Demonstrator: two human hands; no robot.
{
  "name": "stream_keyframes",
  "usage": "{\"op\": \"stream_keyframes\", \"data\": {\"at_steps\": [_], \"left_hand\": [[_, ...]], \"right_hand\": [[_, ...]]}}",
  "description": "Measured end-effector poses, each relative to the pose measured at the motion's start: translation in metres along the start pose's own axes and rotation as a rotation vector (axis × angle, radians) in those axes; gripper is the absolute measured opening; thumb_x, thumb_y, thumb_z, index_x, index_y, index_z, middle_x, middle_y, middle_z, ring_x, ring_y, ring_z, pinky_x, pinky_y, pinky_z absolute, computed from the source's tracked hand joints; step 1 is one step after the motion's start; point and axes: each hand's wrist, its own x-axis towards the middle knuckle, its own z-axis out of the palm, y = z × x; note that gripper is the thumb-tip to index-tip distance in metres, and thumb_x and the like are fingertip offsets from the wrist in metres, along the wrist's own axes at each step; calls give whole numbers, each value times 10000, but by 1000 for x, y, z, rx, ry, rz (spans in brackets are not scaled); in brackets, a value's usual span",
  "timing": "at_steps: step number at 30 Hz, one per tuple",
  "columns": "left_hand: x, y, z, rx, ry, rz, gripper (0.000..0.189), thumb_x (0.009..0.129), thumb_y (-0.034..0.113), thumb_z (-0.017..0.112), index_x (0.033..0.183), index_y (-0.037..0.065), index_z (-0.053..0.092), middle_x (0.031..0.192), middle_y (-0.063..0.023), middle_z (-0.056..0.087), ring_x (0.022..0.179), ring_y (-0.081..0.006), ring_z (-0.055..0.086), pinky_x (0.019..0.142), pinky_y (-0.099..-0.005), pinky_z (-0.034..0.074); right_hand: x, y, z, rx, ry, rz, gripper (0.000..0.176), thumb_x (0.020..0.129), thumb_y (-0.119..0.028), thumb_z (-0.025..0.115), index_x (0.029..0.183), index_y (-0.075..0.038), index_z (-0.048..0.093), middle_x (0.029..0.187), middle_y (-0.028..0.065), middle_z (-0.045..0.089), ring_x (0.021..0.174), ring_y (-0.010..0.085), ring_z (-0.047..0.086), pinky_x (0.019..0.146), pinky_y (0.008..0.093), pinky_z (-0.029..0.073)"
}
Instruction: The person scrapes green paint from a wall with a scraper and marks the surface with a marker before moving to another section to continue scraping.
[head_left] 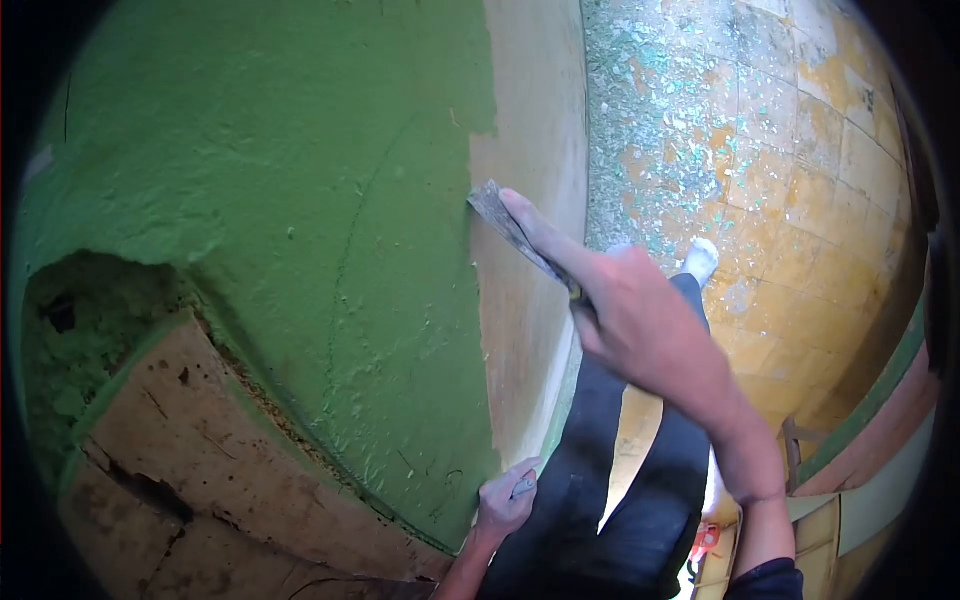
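Observation:
My right hand [640, 315] is closed around a flat metal scraper [515, 232], its index finger stretched along the blade. The blade's tip lies at the border between the green paint [400, 230] and a bare pale strip [525, 150] of the wall. Lower down, my left hand [505, 503] is closed near the bottom of that strip, close to the wall. A small greyish piece [522, 488] shows between its fingers; its kind is not clear.
Paint flakes [670, 130] litter the yellowish tiled floor [800, 250] along the wall's foot. My legs in dark trousers [590, 450] extend beside the wall. A brown, cracked panel [220, 440] and a rough hollow [90, 310] are at left. A red item [705, 540] lies at lower right.

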Motion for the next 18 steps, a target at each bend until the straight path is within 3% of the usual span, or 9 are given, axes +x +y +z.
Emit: {"op": "stream_keyframes", "data": {"at_steps": [2,8,9,13,15,18], "left_hand": [[1,-2,8,-21,31,17,289,853,-49,667,1129,14,723,688,-137,627,546,-219,606,540,-329,494],[-1,1,1,7,-4,-17,273,857,-38,671,1116,23,736,683,-132,624,532,-226,599,531,-331,483],[-1,0,3,-7,14,0,270,860,-37,672,1115,24,737,681,-136,622,532,-230,605,532,-334,484],[2,-1,8,-11,29,10,275,858,-39,670,1117,23,736,694,-141,630,534,-234,604,538,-336,488],[3,1,3,-27,32,18,278,855,-41,669,1117,23,736,709,-147,640,537,-242,608,543,-340,493],[2,-1,4,-33,15,-18,277,852,-42,670,1115,21,734,732,-152,649,544,-247,612,551,-339,500]], "right_hand": [[19,5,-22,-48,2,2,934,687,76,465,1561,-241,379,828,301,615,684,470,598,726,503,503],[-4,17,11,29,16,-15,945,686,72,448,1570,-250,362,1001,307,675,658,446,608,723,480,530],[6,18,0,114,6,-9,944,683,60,451,1571,-249,360,1040,298,676,660,427,626,718,471,534],[44,30,-18,-13,108,-30,967,666,56,447,1576,-260,360,1137,250,692,672,389,665,741,441,550],[14,23,7,46,112,-101,882,719,66,459,1556,-197,378,1013,308,663,772,458,646,779,506,515],[30,24,-11,43,87,-63,864,732,83,452,1555,-170,379,1020,325,660,838,484,653,839,524,514]]}}
